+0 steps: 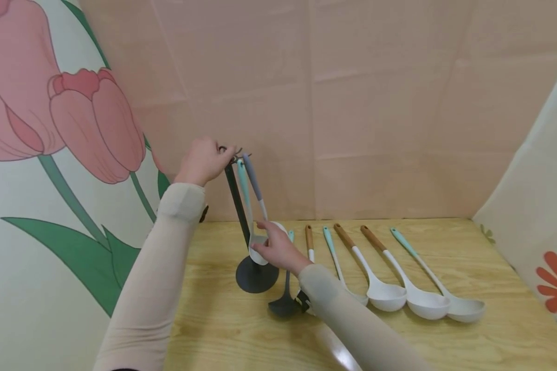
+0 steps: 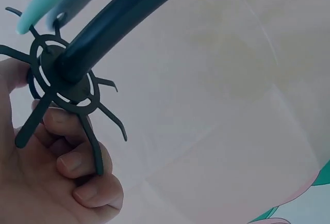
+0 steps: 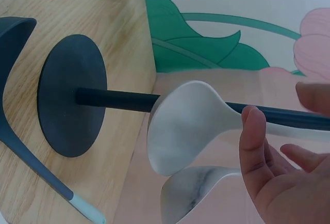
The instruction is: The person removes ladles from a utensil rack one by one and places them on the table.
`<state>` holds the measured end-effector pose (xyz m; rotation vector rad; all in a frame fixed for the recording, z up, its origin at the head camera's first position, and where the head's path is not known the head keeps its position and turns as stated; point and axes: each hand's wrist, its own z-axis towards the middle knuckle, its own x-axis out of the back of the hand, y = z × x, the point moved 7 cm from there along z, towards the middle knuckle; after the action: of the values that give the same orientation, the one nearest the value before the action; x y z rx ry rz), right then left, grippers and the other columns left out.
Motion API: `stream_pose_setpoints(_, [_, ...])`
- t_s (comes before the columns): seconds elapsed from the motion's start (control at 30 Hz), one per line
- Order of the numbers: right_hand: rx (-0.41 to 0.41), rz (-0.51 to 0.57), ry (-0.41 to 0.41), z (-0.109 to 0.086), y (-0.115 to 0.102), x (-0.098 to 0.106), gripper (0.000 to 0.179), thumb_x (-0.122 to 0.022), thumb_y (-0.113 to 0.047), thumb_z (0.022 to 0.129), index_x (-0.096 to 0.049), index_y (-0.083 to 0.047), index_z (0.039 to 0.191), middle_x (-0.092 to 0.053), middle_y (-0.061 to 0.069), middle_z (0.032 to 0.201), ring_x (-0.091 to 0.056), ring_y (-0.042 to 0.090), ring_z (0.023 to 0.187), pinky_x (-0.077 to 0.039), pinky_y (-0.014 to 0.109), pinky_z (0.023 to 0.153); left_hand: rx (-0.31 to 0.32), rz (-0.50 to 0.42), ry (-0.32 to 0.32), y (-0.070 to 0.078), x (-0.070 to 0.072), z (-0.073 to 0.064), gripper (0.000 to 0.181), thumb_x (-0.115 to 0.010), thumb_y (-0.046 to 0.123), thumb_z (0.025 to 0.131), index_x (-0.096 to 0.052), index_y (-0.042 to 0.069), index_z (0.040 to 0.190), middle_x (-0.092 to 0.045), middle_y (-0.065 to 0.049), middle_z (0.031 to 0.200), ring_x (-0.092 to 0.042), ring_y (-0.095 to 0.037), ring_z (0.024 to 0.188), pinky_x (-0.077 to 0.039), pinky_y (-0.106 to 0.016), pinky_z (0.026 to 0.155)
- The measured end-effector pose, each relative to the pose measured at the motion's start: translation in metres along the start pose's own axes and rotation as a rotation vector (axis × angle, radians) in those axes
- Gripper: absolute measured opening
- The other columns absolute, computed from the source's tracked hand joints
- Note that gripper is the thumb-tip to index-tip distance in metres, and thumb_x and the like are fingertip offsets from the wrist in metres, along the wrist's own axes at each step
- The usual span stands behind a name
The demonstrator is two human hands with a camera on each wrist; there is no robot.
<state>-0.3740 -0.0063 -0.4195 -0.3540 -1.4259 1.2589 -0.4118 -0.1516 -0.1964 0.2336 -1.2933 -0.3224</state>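
Note:
A black utensil stand [image 1: 238,206] rises from a round base on the table. At its top my left hand [image 1: 205,161] grips the hook ring, fingers curled about it in the left wrist view. Two ladles hang from the hooks: a mint-handled ladle [image 1: 244,188] and a grey-blue-handled ladle [image 1: 252,178]. Beside their bowls is my right hand [image 1: 278,247], fingers loosely bent and thumb apart. In the right wrist view its fingertips overlap the handle of a white ladle [image 3: 185,126], with nothing pinched; a marbled ladle bowl [image 3: 191,193] hangs alongside.
A dark ladle [image 1: 285,304] with a mint handle end lies just right of the base. Farther right, several pale ladles lie in a row, among them a wooden-handled ladle [image 1: 427,304] and a mint-handled one [image 1: 464,309]. A pink curtain [image 1: 376,129] hangs behind the table.

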Motion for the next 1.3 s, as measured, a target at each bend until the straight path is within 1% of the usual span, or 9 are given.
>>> stream_pose_setpoints(0.1, [0.003, 0.017, -0.037, 0.001, 0.000, -0.003, 0.070, -0.067, -0.020, 0.096, -0.030, -0.005, 0.154, -0.041, 0.016, 0.152, -0.062, 0.016, 0.081, -0.054, 0.030, 0.065, 0.002, -0.009, -0.001, -0.001, -0.001, 0.000, 0.056, -0.046, 0.049, 0.100, -0.038, 0.013, 0.058, -0.030, 0.005, 0.051, -0.030, -0.011, 0.044, -0.031, -0.027, 0.041])
stream_pose_setpoints(0.27, [0.004, 0.066, -0.085, 0.002, 0.000, -0.006, 0.079, -0.065, -0.018, 0.097, -0.017, -0.011, 0.159, -0.031, 0.012, 0.160, -0.061, 0.013, 0.075, -0.054, 0.030, 0.064, 0.021, -0.026, -0.004, -0.004, -0.003, 0.000, 0.051, -0.043, 0.045, 0.098, -0.039, 0.013, 0.058, -0.031, 0.005, 0.051, -0.029, -0.011, 0.043, -0.029, -0.027, 0.041])
stream_pose_setpoints(0.4, [-0.001, 0.134, -0.106, 0.004, 0.002, -0.009, 0.081, -0.061, -0.015, 0.099, -0.010, -0.018, 0.161, -0.025, 0.006, 0.163, -0.063, 0.022, 0.073, -0.054, 0.032, 0.062, 0.024, -0.016, 0.000, -0.005, -0.005, 0.001, 0.050, -0.042, 0.045, 0.097, -0.039, 0.013, 0.059, -0.031, 0.005, 0.051, -0.029, -0.011, 0.044, -0.030, -0.027, 0.041])
stream_pose_setpoints(0.53, [0.000, 0.194, -0.108, 0.006, 0.003, -0.010, 0.080, -0.059, -0.013, 0.100, -0.008, -0.023, 0.161, -0.025, 0.005, 0.163, -0.065, 0.034, 0.082, -0.054, 0.033, 0.061, 0.028, -0.007, 0.004, -0.005, -0.006, 0.002, 0.050, -0.043, 0.047, 0.097, -0.039, 0.013, 0.059, -0.032, 0.005, 0.052, -0.030, -0.011, 0.044, -0.030, -0.027, 0.042])
stream_pose_setpoints(0.73, [-0.001, 0.227, -0.102, 0.009, 0.002, -0.012, 0.069, -0.056, -0.016, 0.103, -0.017, -0.020, 0.160, -0.033, 0.010, 0.158, -0.066, 0.035, 0.090, -0.053, 0.032, 0.061, 0.036, 0.001, -0.004, -0.005, -0.006, 0.003, 0.051, -0.043, 0.048, 0.096, -0.039, 0.014, 0.060, -0.033, 0.004, 0.053, -0.031, -0.012, 0.045, -0.031, -0.028, 0.042])
stream_pose_setpoints(0.97, [-0.004, 0.211, -0.064, 0.011, 0.001, -0.011, 0.054, -0.047, -0.020, 0.107, -0.028, -0.011, 0.156, -0.049, 0.012, 0.142, -0.064, 0.028, 0.085, -0.051, 0.031, 0.058, 0.054, -0.017, -0.028, -0.005, -0.006, 0.003, 0.049, -0.042, 0.049, 0.096, -0.039, 0.014, 0.061, -0.032, 0.004, 0.054, -0.030, -0.013, 0.046, -0.030, -0.028, 0.043])
stream_pose_setpoints(1.07, [-0.006, 0.215, -0.055, 0.010, 0.001, -0.011, 0.043, -0.044, -0.024, 0.108, -0.042, -0.005, 0.147, -0.059, 0.017, 0.120, -0.061, 0.027, 0.075, -0.048, 0.030, 0.055, 0.051, -0.031, -0.030, -0.005, -0.006, 0.002, 0.049, -0.042, 0.048, 0.096, -0.038, 0.014, 0.061, -0.031, 0.004, 0.053, -0.028, -0.012, 0.045, -0.029, -0.028, 0.043])
stream_pose_setpoints(1.17, [0.022, 0.195, -0.039, 0.010, 0.000, -0.011, 0.035, -0.043, -0.023, 0.109, -0.054, 0.001, 0.132, -0.062, 0.020, 0.106, -0.057, 0.022, 0.068, -0.047, 0.029, 0.055, 0.046, -0.035, -0.032, -0.005, -0.006, 0.002, 0.049, -0.042, 0.047, 0.096, -0.038, 0.014, 0.060, -0.030, 0.005, 0.052, -0.028, -0.012, 0.045, -0.029, -0.028, 0.043])
stream_pose_setpoints(1.3, [0.086, 0.150, -0.010, 0.009, -0.005, -0.010, 0.030, -0.041, -0.017, 0.109, -0.061, 0.004, 0.117, -0.065, 0.019, 0.106, -0.054, 0.014, 0.068, -0.049, 0.027, 0.062, 0.041, -0.032, -0.029, -0.005, -0.006, 0.001, 0.050, -0.042, 0.046, 0.096, -0.038, 0.014, 0.059, -0.030, 0.004, 0.052, -0.028, -0.012, 0.045, -0.028, -0.028, 0.043])
